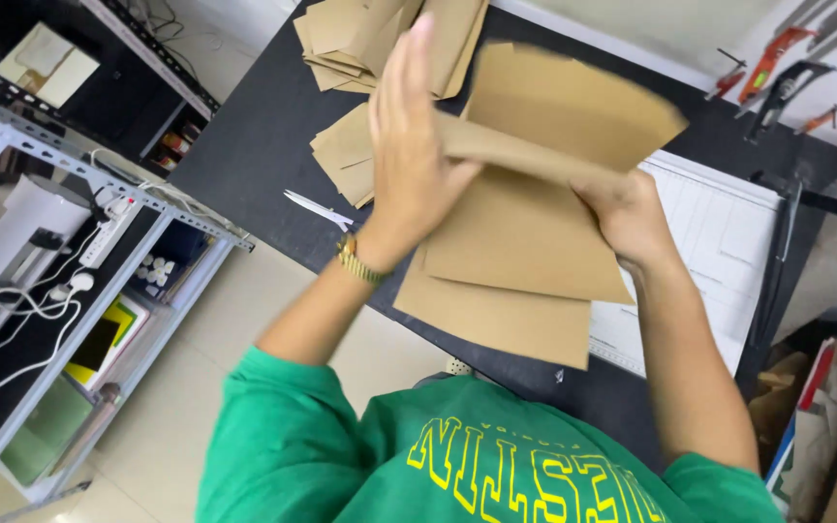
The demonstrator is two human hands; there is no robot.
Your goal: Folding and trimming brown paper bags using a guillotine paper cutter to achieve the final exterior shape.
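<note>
Both hands, the left hand (417, 165) flat and open, the right hand (627, 218) with fingers pinching, fold a brown sheet (554, 116); uneven pressure could likely skew the crease.

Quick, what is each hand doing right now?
Left hand: open, flat against the folded brown paper sheet.
Right hand: closed, gripping the same sheet.
</note>
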